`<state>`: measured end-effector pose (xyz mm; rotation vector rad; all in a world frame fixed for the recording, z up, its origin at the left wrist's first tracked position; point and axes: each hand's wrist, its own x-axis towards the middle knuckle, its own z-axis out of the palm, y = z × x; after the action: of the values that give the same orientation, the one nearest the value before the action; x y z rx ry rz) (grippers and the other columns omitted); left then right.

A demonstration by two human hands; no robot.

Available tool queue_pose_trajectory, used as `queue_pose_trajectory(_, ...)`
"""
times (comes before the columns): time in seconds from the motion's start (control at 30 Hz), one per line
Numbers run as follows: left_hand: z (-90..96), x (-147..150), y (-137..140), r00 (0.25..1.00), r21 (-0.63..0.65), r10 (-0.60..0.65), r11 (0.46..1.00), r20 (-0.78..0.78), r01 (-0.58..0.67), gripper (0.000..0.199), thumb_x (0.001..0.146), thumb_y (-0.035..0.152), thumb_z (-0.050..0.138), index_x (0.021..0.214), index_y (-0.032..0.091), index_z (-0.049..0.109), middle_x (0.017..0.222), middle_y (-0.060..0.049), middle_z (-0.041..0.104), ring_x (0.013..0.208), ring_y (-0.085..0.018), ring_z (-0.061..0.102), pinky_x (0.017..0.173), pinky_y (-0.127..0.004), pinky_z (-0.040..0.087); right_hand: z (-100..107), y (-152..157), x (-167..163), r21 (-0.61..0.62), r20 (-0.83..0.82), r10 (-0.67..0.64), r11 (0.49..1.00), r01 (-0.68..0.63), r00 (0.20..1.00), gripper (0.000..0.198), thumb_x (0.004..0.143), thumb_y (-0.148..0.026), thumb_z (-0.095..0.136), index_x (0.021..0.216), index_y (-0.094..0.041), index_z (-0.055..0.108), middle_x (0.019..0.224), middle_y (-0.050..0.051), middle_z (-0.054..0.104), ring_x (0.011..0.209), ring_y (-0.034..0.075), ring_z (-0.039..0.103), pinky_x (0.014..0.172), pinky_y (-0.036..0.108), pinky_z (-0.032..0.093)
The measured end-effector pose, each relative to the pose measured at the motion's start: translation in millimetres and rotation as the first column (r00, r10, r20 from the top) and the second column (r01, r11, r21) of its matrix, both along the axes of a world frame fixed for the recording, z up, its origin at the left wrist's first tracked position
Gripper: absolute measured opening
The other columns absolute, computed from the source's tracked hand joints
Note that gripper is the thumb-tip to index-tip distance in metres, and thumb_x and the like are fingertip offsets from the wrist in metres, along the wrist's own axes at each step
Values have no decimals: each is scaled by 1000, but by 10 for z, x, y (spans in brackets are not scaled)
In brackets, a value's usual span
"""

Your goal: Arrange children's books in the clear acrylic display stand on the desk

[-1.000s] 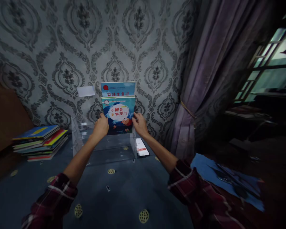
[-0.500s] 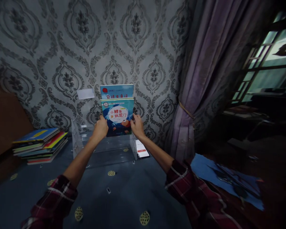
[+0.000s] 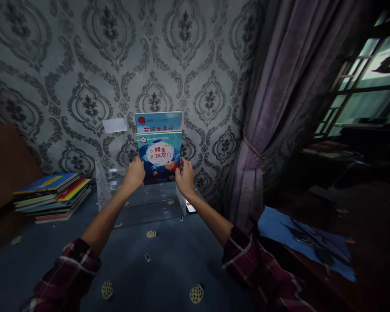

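A blue picture book (image 3: 157, 171) with a fish on its cover stands upright in a clear acrylic rack (image 3: 156, 211). My left hand (image 3: 135, 172) is closed on its left edge. At the opposite edge, my right hand (image 3: 185, 177) holds the book with the thumb on the front cover; the other fingers are partly hidden. Directly behind, a taller light-blue book (image 3: 162, 119) shows only its upper part. A white label card (image 3: 115, 125) sticks up at the rack's back left.
Several books lie in a stack (image 3: 53, 197) on the left of the dark blue tablecloth (image 3: 169, 268). A phone (image 3: 190, 206) lies beside the rack's right side. Patterned wallpaper and a tied purple curtain (image 3: 256, 130) stand behind; a blue cloth (image 3: 276, 225) lies at right.
My right hand has shifted slightly down and inward along the book's edge, its thumb further over the cover. The book stays about where it was; the view has moved a little.
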<state>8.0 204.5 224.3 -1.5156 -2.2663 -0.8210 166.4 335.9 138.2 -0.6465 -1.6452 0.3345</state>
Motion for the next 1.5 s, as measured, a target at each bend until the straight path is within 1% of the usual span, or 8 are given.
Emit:
queue_pose_trajectory(0.23, -29, -55, 34, 1000, -7, -19, 1000, 9, 19, 30, 100, 19, 34, 118, 9, 56, 99, -23, 75, 98, -32, 75, 87, -38, 55, -31, -22, -19, -20, -24, -8, 1000, 8, 1000, 42, 84, -15, 49, 124, -18, 61, 116, 16, 62, 111, 31, 61, 97, 50, 55)
queue_pose_trajectory(0.57, 8, -64, 27, 1000, -56, -18, 998, -15, 17, 28, 101, 16, 35, 118, 6, 55, 101, -26, 74, 99, -34, 75, 87, -39, 55, -63, -31, -51, -29, -13, -50, 998, 49, 999, 39, 84, -16, 49, 121, -18, 60, 113, 16, 62, 108, 30, 61, 93, 48, 56)
queue_pose_trajectory(0.8, 24, -73, 1, 999, -69, -31, 997, -27, 29, 25, 103, 17, 36, 117, 8, 54, 102, -24, 74, 101, -32, 75, 87, -37, 54, -10, -3, 42, -48, 8, 13, 999, -12, 1000, 39, 83, -15, 48, 120, -16, 61, 111, 16, 64, 104, 29, 64, 94, 46, 57)
queue_pose_trajectory(0.93, 11, -95, -9, 998, -57, -43, 998, -53, 40, 26, 103, 20, 35, 116, 9, 54, 103, -24, 74, 102, -34, 74, 87, -40, 53, 75, 36, 81, -36, -15, 20, 999, -20, 1000, 48, 80, -14, 50, 128, -14, 57, 115, 16, 65, 106, 28, 65, 98, 48, 56)
queue_pose_trajectory(1.03, 1, -120, -18, 997, -48, -60, 997, -42, 58, 28, 103, 23, 34, 120, 10, 53, 106, -24, 73, 102, -35, 73, 88, -42, 53, 109, 66, 95, -26, -12, 74, 997, -74, 997, 52, 80, -13, 51, 132, -16, 55, 119, 15, 65, 110, 27, 65, 102, 48, 55)
queue_pose_trajectory(1.17, -15, -188, -21, 995, -44, -95, 995, -8, 95, 31, 103, 24, 35, 125, 10, 50, 109, -22, 72, 106, -35, 71, 92, -44, 52, 61, 97, 134, -82, -32, 170, 982, -172, 985, 53, 81, -13, 51, 134, -19, 54, 123, 14, 67, 110, 26, 66, 100, 48, 56)
queue_pose_trajectory(1.27, -47, -262, -13, 988, -13, -150, 989, 23, 150, 30, 102, 24, 37, 125, 12, 52, 107, -19, 72, 108, -34, 70, 96, -44, 51, 6, 97, 180, -139, -43, 211, 967, -215, 976, 53, 81, -13, 50, 133, -18, 55, 116, 13, 72, 107, 26, 68, 96, 46, 58)
queue_pose_trajectory(1.5, -126, -399, 44, 974, 53, -223, 974, 43, 220, 28, 98, 25, 42, 119, 13, 57, 102, -16, 71, 105, -34, 69, 95, -47, 52, -29, 111, 201, -137, -82, 273, 950, -282, 959, 52, 76, -10, 48, 126, -18, 61, 114, 12, 74, 107, 25, 70, 99, 46, 57)
